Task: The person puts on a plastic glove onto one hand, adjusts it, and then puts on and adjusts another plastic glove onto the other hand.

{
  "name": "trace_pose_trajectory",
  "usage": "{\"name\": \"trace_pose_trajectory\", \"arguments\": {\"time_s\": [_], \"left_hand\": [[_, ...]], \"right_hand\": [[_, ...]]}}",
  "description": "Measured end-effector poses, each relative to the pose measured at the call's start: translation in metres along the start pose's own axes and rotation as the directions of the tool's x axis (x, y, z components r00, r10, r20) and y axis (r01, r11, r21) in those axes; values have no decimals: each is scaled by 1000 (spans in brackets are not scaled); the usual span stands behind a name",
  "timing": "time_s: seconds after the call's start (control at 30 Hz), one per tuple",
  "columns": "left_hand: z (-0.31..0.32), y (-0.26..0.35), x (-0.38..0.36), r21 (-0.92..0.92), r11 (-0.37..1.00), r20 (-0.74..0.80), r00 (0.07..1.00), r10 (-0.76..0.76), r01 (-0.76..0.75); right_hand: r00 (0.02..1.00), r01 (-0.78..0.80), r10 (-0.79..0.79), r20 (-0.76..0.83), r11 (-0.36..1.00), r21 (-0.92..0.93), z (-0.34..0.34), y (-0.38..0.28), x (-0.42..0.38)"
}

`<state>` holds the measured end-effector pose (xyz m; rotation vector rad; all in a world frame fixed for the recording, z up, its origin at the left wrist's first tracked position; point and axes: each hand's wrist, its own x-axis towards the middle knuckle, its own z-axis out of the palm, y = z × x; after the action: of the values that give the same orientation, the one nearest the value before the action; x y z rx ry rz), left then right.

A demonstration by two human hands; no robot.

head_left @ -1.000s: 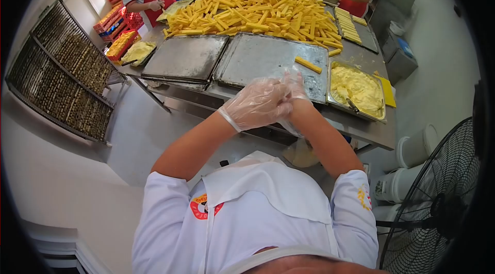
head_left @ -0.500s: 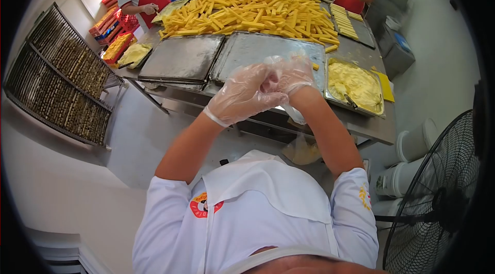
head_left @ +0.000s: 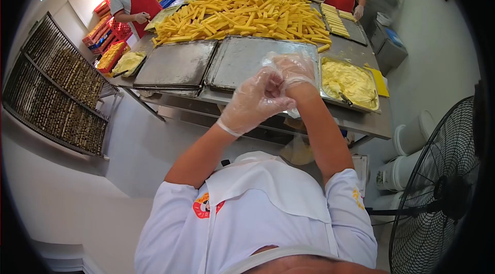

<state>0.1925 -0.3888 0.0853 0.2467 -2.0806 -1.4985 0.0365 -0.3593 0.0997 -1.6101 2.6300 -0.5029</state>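
Observation:
Both my hands wear thin clear plastic gloves and are raised together over the table's front edge. My left hand (head_left: 256, 101) has its thumb and fingers closed on the loose cuff of the plastic glove (head_left: 290, 100) at my right wrist. My right hand (head_left: 296, 69) shows its back, under wrinkled plastic; its fingers are partly hidden by the folds. Beyond the hands lies an upturned-looking metal tray (head_left: 240, 60), with a second metal tray (head_left: 175, 65) to its left. To the right of my right hand is a pan of creamy yellow spread (head_left: 348, 83) with a dark-handled utensil in it.
A large heap of yellow sticks (head_left: 247, 8) covers the table (head_left: 361, 60). Co-workers in red aprons (head_left: 142, 6) stand around the far side. A rack (head_left: 62, 88) is at left; a black fan (head_left: 443, 191) and white buckets (head_left: 402, 171) are at right.
My left hand has shifted slightly right and down toward the right wrist, gripping the glove's cuff. The view has shifted a little. The co-worker at far right has lowered one hand.

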Motion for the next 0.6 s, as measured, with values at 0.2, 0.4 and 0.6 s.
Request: {"name": "trace_pose_trajectory", "arguments": {"time_s": [0.2, 0.4, 0.6], "left_hand": [[11, -2, 2, -249, 968, 4, 1000, -3, 4], [-14, 8, 4, 582, 772, -74, 929, 364, -256], [-17, -13, 7, 324, 891, -56, 934, 353, -318]], "right_hand": [[983, -140, 125, 131, 984, 113, -15, -1, 4], [997, 26, -20, -80, 996, 82, -4, -1, -8], [990, 129, -138, -38, 975, -178, 18, -10, -7]]}}
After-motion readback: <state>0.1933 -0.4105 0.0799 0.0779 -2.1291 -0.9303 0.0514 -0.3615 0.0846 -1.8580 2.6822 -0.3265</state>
